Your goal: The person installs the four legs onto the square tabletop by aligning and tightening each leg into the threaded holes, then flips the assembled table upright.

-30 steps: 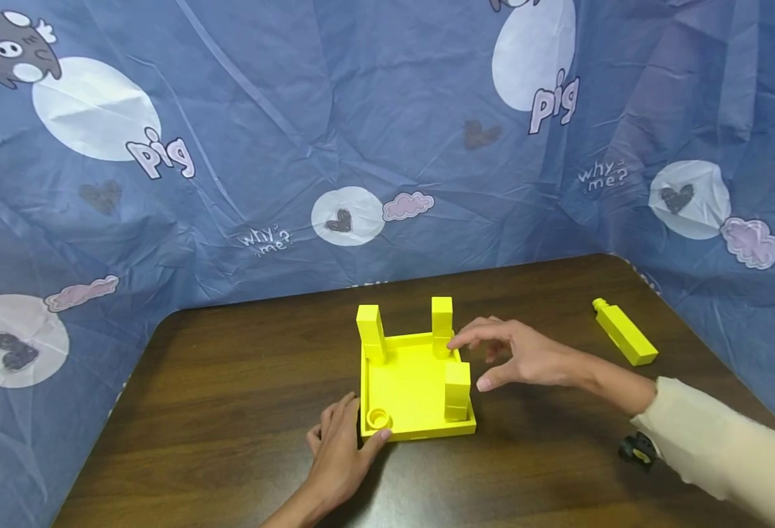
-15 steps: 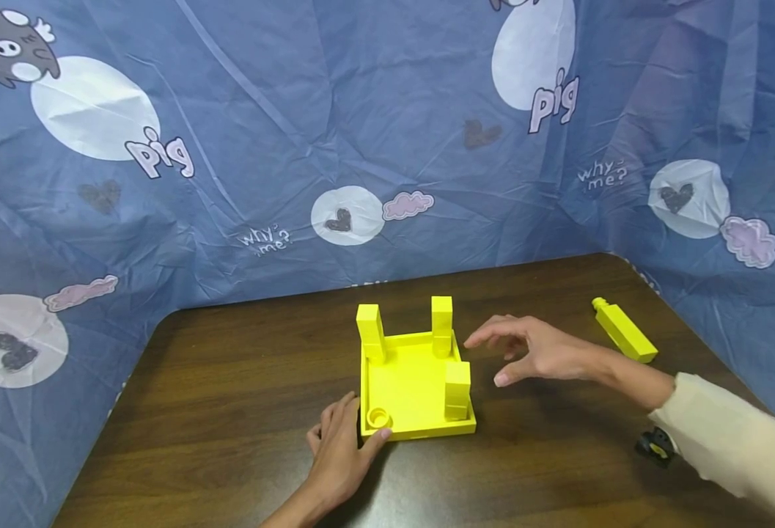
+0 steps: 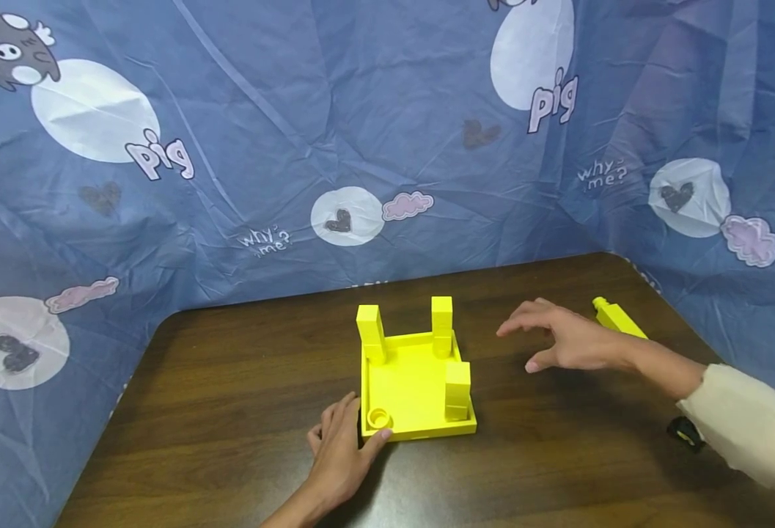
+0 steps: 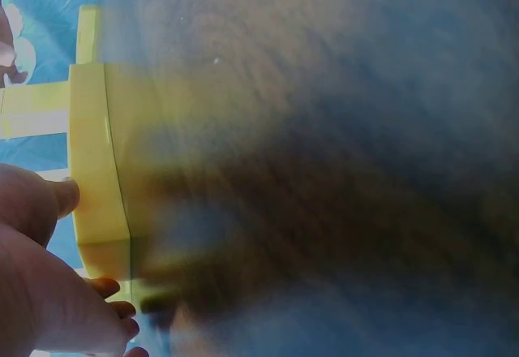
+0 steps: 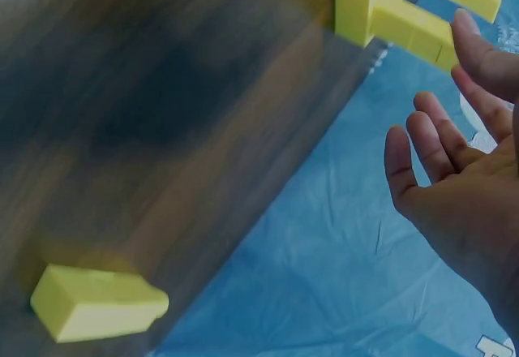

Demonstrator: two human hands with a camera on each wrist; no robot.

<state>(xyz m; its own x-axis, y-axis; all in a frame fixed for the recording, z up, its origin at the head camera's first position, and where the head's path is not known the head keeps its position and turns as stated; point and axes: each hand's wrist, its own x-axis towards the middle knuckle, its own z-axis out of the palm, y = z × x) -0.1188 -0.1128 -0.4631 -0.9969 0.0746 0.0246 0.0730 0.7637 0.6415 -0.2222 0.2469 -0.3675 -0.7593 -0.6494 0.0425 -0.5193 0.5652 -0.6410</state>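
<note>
A yellow square base [image 3: 410, 389] with a raised rim sits on the table. Yellow square posts stand upright at three of its corners: far-left post [image 3: 370, 330], far-right post [image 3: 442, 323] and near-right post [image 3: 457, 389]. A round socket [image 3: 379, 418] shows in the near-left corner. My left hand [image 3: 341, 455] holds that corner, thumb on the near wall and fingers along the left side. My right hand [image 3: 575, 337] hovers right of the base, fingers loosely bent and apart, touching nothing. Behind its wrist lies a loose yellow post [image 3: 618, 320] with a threaded end, partly hidden by the forearm.
The dark wooden table [image 3: 242, 411] meets a blue printed cloth [image 3: 281, 147] at its back and sides. A black wrist device [image 3: 685, 434] hangs under the right sleeve [image 3: 743, 425].
My right hand has moved away from the far-right post, rightward toward the loose post, and now its forearm covers part of that post. The left hand and the base have stayed still.
</note>
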